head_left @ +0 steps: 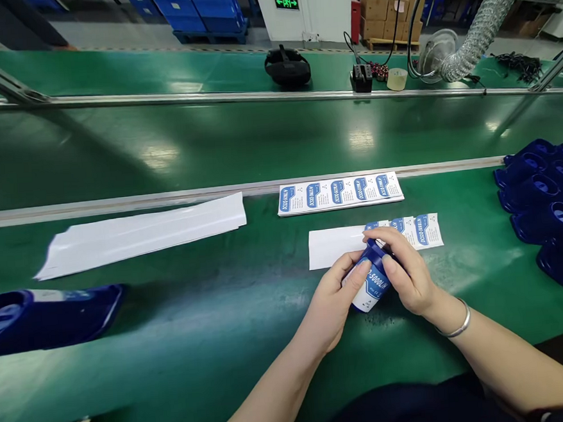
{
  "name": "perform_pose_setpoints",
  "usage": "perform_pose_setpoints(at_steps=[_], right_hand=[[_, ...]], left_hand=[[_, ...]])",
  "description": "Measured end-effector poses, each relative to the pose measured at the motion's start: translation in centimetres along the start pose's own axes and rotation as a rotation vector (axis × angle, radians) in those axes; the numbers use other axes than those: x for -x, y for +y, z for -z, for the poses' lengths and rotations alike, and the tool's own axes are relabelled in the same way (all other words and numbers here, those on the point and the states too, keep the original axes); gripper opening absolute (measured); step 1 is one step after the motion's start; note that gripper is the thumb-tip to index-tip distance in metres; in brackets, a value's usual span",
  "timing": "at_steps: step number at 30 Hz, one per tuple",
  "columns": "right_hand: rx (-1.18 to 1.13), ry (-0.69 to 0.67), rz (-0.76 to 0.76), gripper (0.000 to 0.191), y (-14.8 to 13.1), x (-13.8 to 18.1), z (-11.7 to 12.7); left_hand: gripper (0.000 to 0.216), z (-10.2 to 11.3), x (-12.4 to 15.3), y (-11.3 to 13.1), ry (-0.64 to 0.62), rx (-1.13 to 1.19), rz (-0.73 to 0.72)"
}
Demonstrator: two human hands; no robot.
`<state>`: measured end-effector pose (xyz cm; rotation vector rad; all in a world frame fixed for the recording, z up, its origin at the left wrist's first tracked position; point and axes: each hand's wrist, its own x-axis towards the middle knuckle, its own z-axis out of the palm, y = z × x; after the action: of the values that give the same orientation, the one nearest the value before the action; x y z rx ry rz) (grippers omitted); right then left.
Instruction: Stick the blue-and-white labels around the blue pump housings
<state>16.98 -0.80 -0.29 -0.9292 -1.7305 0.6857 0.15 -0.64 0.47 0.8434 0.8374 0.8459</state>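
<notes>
A dark blue plastic housing (374, 288) with a white-and-blue label on its side is held at a tilt between my two hands. My left hand (333, 300) grips it from the left, with the thumb lying on the label. From the right, my right hand (411, 276) is closed round its upper end, fingers over the top and thumb near the label's edge. Just behind my hands lies a label strip (335, 246), its left part blank and its right part still carrying printed labels. My fingers cover some of that strip.
Farther back lies a stack of printed label sheets (340, 193). Blank white backing strips (148, 233) are at the left, behind another labelled blue housing (71, 315). Several blue housings (550, 198) crowd the right side. A metal rail (182, 99) crosses the green bench, with a black headset (287, 68) beyond it.
</notes>
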Motion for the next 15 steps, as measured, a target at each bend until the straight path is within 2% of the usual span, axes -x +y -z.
perform_pose_setpoints(at_steps=[5,8,12,15], right_hand=[[0.006,0.031,-0.045,0.035,-0.2,0.1,-0.1],[0.006,0.045,-0.074,0.035,-0.2,0.2,-0.2],[0.02,0.045,-0.093,0.035,0.0,0.1,-0.1],[0.01,0.021,-0.096,0.035,0.1,0.0,0.1]], left_hand=[[0.034,0.3,0.0,0.3,-0.019,-0.338,-0.129],[0.04,-0.1,0.1,0.5,0.001,-0.493,-0.136],[0.056,-0.8,0.3,0.2,0.073,-0.613,-0.122],[0.06,-0.8,0.4,0.1,0.112,-0.581,-0.116]])
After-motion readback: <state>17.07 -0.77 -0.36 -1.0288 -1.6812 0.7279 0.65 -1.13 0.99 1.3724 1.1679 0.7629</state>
